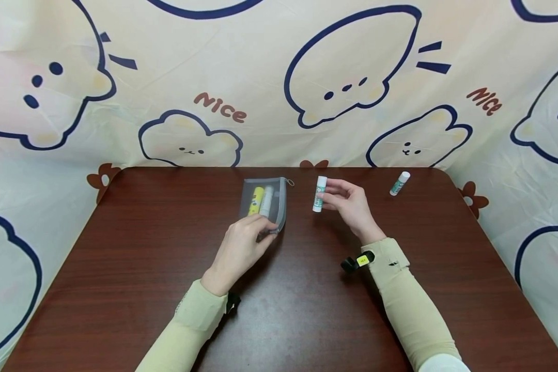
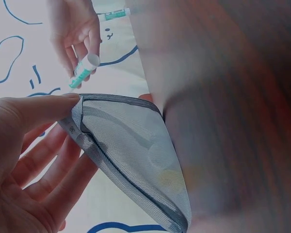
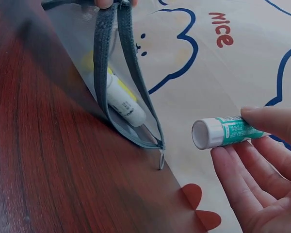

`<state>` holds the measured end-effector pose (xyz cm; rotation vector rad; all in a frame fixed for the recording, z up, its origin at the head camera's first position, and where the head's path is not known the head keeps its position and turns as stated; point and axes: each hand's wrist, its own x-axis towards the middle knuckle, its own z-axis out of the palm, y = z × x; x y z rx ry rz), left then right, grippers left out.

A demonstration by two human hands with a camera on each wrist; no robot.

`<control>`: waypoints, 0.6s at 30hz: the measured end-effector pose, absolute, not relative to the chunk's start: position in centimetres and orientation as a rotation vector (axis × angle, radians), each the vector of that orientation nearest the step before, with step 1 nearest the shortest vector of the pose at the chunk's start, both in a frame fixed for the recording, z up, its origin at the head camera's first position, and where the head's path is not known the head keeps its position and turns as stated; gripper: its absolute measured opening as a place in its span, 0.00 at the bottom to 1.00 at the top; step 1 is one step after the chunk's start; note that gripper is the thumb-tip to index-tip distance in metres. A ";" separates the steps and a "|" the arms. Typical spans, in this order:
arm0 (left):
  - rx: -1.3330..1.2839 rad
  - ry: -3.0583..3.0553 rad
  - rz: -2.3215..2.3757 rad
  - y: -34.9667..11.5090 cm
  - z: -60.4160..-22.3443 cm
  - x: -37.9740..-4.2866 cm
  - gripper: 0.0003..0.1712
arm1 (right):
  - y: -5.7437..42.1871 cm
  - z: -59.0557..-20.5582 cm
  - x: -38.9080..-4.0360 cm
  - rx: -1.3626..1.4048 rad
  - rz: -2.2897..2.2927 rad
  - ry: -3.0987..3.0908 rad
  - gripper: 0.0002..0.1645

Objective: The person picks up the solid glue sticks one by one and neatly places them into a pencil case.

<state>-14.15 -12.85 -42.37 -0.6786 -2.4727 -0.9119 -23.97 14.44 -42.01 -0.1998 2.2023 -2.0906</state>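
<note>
My left hand (image 1: 245, 243) pinches the near edge of a grey mesh zip pouch (image 1: 281, 206), lifting that side so its mouth gapes open in the right wrist view. Inside the pouch lie a yellow glue stick (image 1: 256, 200) and a white one (image 3: 126, 103), side by side. To the right of the pouch, my right hand (image 1: 351, 204) holds a white and green glue stick (image 1: 320, 194) between thumb and fingers, roughly upright and apart from the pouch. The zip pull (image 3: 161, 159) hangs at the pouch's far corner.
Another white and green glue stick (image 1: 400, 184) is at the back right of the dark brown table (image 1: 149, 268). A cartoon-printed cloth (image 1: 265, 62) hangs right behind the table and along both sides.
</note>
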 end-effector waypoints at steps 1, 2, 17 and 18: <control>-0.677 -2.473 -0.910 -12.8 -42.4 -14.2 0.11 | 14.3 -42.0 -24.1 -0.199 -2.091 2.196 0.27; -0.678 -2.473 -0.912 -12.8 -42.4 -14.2 0.11 | 14.1 -42.1 -24.1 -0.197 -2.084 2.195 0.28; -0.684 -2.472 -0.920 -12.8 -42.3 -14.1 0.11 | 11.8 -42.7 -25.1 -0.141 -2.028 2.140 0.27; -0.683 -2.473 -0.920 -12.8 -42.3 -14.1 0.11 | 11.7 -42.7 -25.1 -0.138 -2.029 2.131 0.26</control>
